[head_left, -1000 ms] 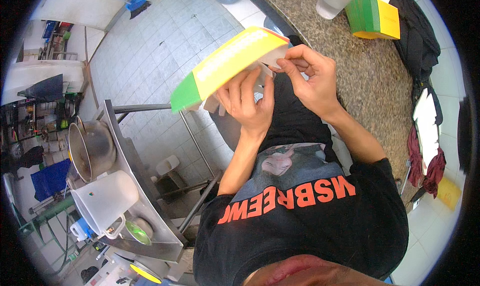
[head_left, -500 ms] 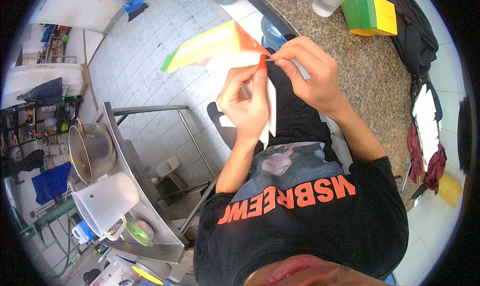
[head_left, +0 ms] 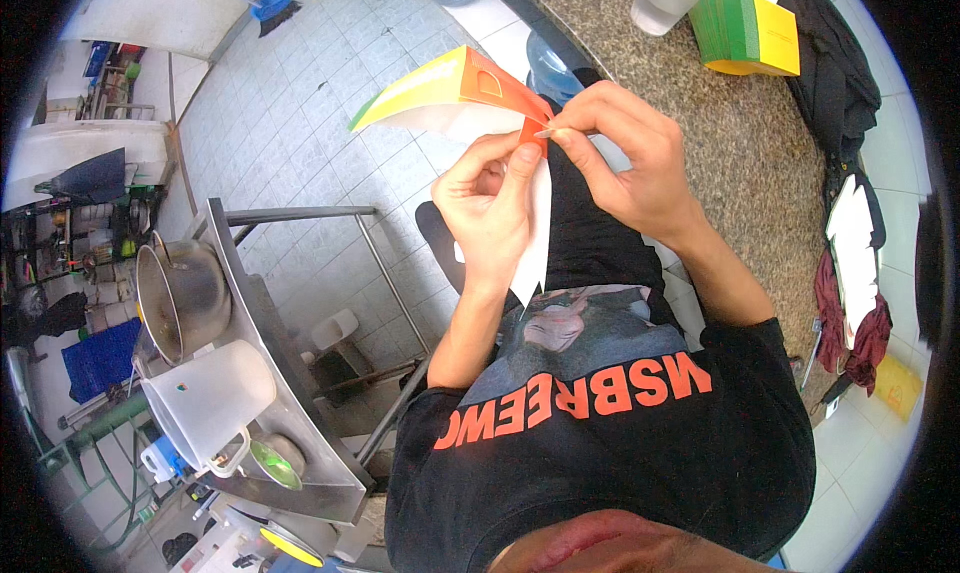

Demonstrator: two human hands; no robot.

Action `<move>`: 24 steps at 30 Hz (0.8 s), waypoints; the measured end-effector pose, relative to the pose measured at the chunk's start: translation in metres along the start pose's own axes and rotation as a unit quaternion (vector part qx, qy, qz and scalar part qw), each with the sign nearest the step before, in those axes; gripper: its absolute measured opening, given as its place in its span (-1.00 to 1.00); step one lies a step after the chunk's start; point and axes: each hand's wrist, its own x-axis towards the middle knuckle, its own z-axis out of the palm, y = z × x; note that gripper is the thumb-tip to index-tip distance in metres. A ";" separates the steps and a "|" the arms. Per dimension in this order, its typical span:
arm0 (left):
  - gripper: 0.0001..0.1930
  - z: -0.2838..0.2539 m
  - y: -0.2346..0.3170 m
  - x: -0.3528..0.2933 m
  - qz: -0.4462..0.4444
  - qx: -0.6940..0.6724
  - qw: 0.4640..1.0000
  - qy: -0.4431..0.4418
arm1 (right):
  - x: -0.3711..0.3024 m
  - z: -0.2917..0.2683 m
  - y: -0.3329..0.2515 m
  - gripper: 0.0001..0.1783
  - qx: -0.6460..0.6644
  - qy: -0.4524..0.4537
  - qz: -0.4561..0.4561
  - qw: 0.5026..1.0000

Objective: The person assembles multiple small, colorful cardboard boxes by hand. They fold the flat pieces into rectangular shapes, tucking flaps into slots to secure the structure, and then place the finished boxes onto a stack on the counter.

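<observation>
A thin card sheet (head_left: 443,81), printed orange, yellow and green with a white back, is bent over in front of me. My left hand (head_left: 492,201) pinches its orange end between thumb and fingers, and a white panel (head_left: 537,238) hangs below that hand. My right hand (head_left: 627,155) is closed at the orange edge. Between its thumb and forefinger is a small thin strip (head_left: 543,133), pale and too small to identify. The two hands' fingertips are close together.
To the right, a granite counter (head_left: 745,163) bears a frosted cup (head_left: 663,1) and a stack of green and yellow cards (head_left: 745,31). A steel table (head_left: 325,498) at left carries a metal pot (head_left: 185,298) and a white pitcher (head_left: 215,403). A blue water jug (head_left: 552,68) stands beside the counter.
The card sheet has swung a little to the right and its orange face shows more plainly. Both hands have shifted slightly, still pinching at the orange edge.
</observation>
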 end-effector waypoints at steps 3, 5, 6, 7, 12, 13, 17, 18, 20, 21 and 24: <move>-0.84 -0.001 -0.002 -0.001 0.008 0.017 1.000 0.003 | 0.001 -0.001 -0.002 -0.92 -0.005 -0.004 -0.004 1.000; -0.82 0.000 -0.002 -0.001 0.017 0.019 1.000 0.002 | 0.001 -0.002 -0.002 -0.92 -0.004 -0.010 -0.004 1.000; -0.81 0.001 -0.002 -0.001 0.023 0.015 1.000 0.002 | 0.001 -0.003 -0.002 -0.92 -0.001 -0.013 -0.003 1.000; -0.80 0.002 -0.002 -0.001 0.029 0.011 1.000 0.001 | 0.001 -0.003 -0.002 -0.92 0.002 -0.016 -0.002 1.000; -0.78 0.003 -0.006 0.001 0.089 0.066 0.994 -0.004 | 0.001 -0.005 0.002 -0.93 0.040 -0.020 0.029 0.999; -0.77 0.003 -0.007 0.002 0.104 0.082 0.991 -0.005 | 0.001 -0.005 0.002 -0.93 0.050 -0.018 0.040 0.998; -0.76 0.006 -0.012 0.005 0.170 0.090 0.981 -0.018 | 0.000 -0.006 0.000 -0.94 0.052 -0.022 0.051 0.997; -0.75 0.008 -0.010 0.005 0.168 0.096 0.981 -0.011 | 0.000 -0.005 0.000 -0.93 0.049 -0.021 0.051 0.997; -0.78 0.007 -0.008 0.003 0.155 0.107 0.982 -0.011 | 0.000 -0.005 0.000 -0.92 0.041 -0.021 0.044 0.998; -0.80 0.004 -0.008 0.002 0.143 0.114 0.983 -0.017 | 0.001 -0.005 0.000 -0.91 0.037 -0.021 0.037 0.998; -0.83 0.003 -0.007 0.002 0.105 0.115 0.988 -0.006 | 0.000 -0.003 0.004 -0.88 0.058 -0.019 0.024 0.998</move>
